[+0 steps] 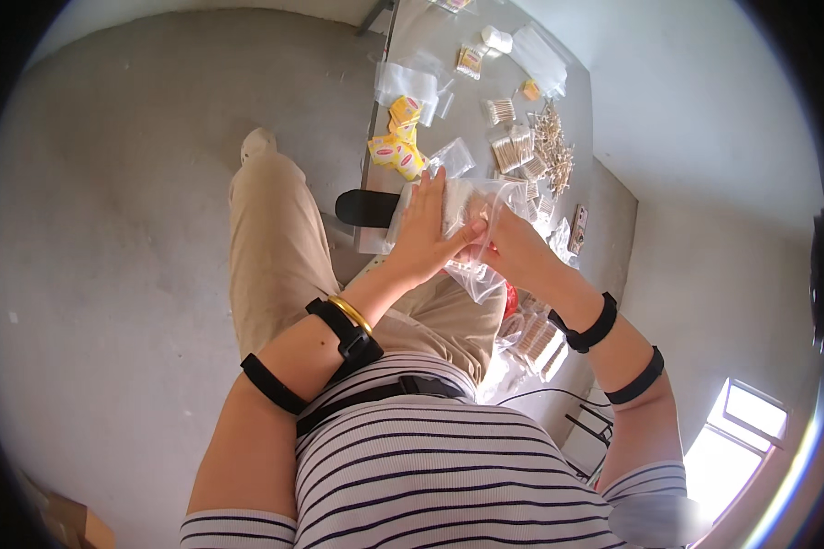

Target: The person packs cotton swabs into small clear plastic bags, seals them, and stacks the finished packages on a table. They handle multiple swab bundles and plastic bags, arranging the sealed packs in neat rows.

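Over the near end of the table, both my hands are at a clear plastic bag (459, 207) with pale, bundled contents that look like cotton swabs. My left hand (419, 233) lies along the bag's left side, its fingers long against the film and its thumb reaching across toward the right hand. Curled at the bag's right side, my right hand (515, 245) grips the film; its fingertips are partly covered by plastic, so what else they hold is hidden. A black rounded flat piece (366, 209) sticks out left of the bag.
Yellow printed packets (399, 146) lie at the table's left edge, near clear plastic bags (407, 84). Farther right are bundles of cotton swabs (513, 149) and a loose heap of swabs (551, 151). Packed swabs (538, 346) sit below, beside my leg.
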Motion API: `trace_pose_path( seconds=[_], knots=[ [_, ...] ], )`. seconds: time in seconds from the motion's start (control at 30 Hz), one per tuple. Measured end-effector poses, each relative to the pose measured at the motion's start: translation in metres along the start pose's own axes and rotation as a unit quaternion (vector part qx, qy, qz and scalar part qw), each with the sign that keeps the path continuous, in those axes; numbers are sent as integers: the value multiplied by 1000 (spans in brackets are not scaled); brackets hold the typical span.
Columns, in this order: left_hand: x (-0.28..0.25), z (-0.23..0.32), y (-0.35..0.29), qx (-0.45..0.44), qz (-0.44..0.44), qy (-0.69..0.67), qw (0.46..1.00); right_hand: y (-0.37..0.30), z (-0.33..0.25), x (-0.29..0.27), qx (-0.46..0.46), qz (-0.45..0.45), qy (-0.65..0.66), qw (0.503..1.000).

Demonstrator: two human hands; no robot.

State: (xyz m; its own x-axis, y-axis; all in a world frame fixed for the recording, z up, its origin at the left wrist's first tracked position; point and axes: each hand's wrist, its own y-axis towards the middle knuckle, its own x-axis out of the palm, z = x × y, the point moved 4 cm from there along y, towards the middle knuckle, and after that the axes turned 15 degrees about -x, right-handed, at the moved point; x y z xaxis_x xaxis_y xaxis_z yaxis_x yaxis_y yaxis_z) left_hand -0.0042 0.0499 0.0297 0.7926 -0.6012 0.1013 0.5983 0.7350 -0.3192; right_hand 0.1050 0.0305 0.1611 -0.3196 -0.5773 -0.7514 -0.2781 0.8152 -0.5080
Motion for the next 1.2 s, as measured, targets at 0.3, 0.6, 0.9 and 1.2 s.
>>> trace_pose_path(
  seconds=[0.3, 0.6, 0.9, 1.2],
  knots=[
    [-1, -11, 12, 3, 25, -39, 999, -46, 60, -39, 85, 354, 291, 885],
    [-2, -19, 6, -73, -19, -225, 972, 8, 126, 117, 59, 364, 654, 661],
    [1, -84, 31, -256, -38, -220, 940, 20, 89, 121, 65, 317, 790, 521],
    [15, -64, 19, -245, 14, -137, 960, -4, 83, 130, 117, 334, 854, 381]
  ],
)
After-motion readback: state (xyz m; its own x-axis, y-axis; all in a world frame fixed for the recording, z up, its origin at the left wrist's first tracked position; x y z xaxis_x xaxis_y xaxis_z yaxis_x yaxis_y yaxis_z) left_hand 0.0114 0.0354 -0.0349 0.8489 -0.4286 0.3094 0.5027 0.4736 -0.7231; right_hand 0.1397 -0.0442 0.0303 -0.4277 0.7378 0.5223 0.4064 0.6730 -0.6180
